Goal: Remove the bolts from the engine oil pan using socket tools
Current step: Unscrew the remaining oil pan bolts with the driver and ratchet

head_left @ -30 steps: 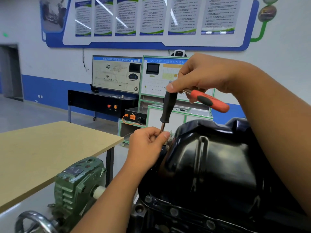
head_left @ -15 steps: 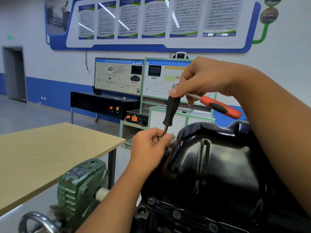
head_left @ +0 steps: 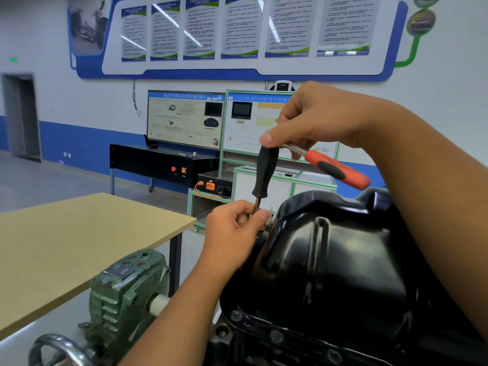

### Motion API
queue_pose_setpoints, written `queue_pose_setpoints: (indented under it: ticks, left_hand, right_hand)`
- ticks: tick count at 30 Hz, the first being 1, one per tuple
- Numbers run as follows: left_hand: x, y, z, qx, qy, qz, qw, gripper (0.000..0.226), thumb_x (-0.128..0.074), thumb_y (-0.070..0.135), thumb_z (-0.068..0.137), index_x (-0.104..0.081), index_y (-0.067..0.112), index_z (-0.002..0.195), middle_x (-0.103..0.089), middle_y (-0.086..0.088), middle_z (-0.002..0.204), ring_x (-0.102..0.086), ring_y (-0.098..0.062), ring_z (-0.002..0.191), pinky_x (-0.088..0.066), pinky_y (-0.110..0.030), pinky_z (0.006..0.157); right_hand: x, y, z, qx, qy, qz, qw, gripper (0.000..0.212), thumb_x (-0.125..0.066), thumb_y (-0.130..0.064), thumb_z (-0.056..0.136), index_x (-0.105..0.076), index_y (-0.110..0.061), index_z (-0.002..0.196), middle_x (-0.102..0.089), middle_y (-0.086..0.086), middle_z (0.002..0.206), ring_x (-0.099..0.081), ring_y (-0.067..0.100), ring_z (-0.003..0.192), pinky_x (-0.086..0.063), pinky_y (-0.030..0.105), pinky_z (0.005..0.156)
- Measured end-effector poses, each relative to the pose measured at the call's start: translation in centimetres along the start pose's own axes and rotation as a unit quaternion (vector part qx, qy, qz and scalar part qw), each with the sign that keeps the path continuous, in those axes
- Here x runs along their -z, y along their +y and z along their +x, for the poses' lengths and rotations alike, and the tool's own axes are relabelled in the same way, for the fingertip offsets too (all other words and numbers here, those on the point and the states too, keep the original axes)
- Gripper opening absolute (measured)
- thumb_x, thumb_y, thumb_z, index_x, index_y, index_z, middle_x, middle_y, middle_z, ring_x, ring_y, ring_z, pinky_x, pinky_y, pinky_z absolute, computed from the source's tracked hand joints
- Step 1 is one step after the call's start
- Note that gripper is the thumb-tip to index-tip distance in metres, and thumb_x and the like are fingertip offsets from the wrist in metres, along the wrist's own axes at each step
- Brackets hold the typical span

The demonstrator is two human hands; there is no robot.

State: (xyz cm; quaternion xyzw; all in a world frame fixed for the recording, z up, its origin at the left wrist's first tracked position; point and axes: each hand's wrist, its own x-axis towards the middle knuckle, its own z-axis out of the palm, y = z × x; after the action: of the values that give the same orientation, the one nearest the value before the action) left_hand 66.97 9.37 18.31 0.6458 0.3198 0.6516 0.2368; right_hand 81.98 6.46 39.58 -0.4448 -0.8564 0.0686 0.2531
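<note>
The glossy black oil pan [head_left: 343, 265] fills the lower right, with bolts [head_left: 276, 335] along its near flange. A black-handled socket driver [head_left: 264, 175] stands upright at the pan's far left edge. My left hand [head_left: 235, 231] pinches its metal shaft just above the pan's rim. My right hand [head_left: 324, 120] holds the top of the driver handle with the thumb and also grips a ratchet with a red-and-black handle [head_left: 335, 170] that sticks out to the right. The socket end and the bolt under it are hidden by my left fingers.
A green gearbox [head_left: 126, 291] with a chrome hand wheel [head_left: 60, 350] stands at the lower left of the engine stand. A beige table [head_left: 79, 241] lies to the left. Training consoles [head_left: 184, 120] and a black cabinet [head_left: 158, 162] line the far wall.
The view has drifted slightly, so everything sits a little lower and to the right. Both hands keep the same hold on the driver and ratchet.
</note>
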Motion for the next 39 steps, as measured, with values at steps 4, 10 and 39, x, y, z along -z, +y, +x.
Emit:
queue_pose_setpoints:
  ticks: [4, 10, 39]
  left_hand:
    - [0.3, -0.1, -0.2, 0.006, -0.012, -0.042, 0.999, 0.025, -0.071, 0.015, 0.095, -0.066, 0.008, 0.071, -0.036, -0.019, 0.058, -0.034, -0.015, 0.057, -0.031, -0.028, 0.056]
    - [0.0, -0.2, 0.1, 0.017, 0.020, -0.024, 0.999, 0.034, -0.077, 0.010, 0.089, -0.061, 0.020, 0.061, -0.032, 0.012, 0.048, -0.028, -0.005, 0.049, -0.030, -0.019, 0.049]
    - [0.0, -0.9, 0.5, 0.018, 0.045, -0.001, 0.999, 0.019, -0.077, 0.020, 0.091, -0.070, 0.020, 0.073, -0.036, 0.014, 0.044, -0.031, -0.004, 0.045, -0.033, -0.016, 0.049]
  right_hand:
    - [-0.3, 0.2, -0.1, 0.010, -0.018, -0.008, 1.000, 0.018, -0.078, -0.028, 0.089, -0.077, -0.010, 0.091, -0.075, 0.012, 0.079, -0.060, 0.032, 0.065, -0.047, 0.047, 0.065]
    - [0.0, 0.0, -0.1, 0.019, -0.005, -0.036, 0.999, 0.038, -0.085, -0.044, 0.078, -0.072, -0.009, 0.070, -0.072, 0.007, 0.066, -0.060, 0.015, 0.061, -0.050, 0.030, 0.062]
    - [-0.8, 0.4, 0.3, -0.049, -0.020, -0.010, 0.999, 0.026, -0.069, -0.030, 0.097, -0.063, -0.005, 0.098, -0.069, 0.011, 0.080, -0.067, 0.026, 0.054, -0.059, 0.039, 0.052]
